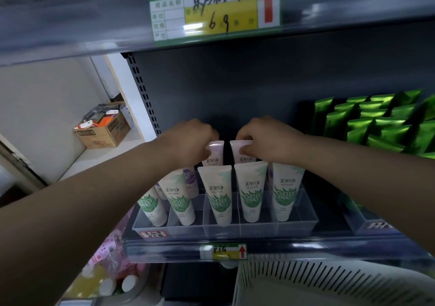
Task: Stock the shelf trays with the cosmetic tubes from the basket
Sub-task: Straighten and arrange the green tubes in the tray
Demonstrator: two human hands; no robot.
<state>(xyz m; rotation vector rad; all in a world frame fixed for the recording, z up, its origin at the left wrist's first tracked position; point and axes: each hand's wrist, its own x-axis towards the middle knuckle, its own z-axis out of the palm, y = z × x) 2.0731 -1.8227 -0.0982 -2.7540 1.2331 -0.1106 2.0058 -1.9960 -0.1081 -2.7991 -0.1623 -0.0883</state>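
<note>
Two hands, two tubes, back row
Left hand (190, 140) and right hand (268, 138) each pinch a purple tube (215, 155) by its crimped top, likely to slot it upright behind the green tubes (217, 199) in the clear tray (294, 229); the basket (306, 279) sits below.

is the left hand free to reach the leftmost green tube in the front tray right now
Probably not yet: the left hand grips a purple tube in the back row. The leftmost green tube itself looks unblocked, standing at the left end of the clear tray, below that forearm.
</note>
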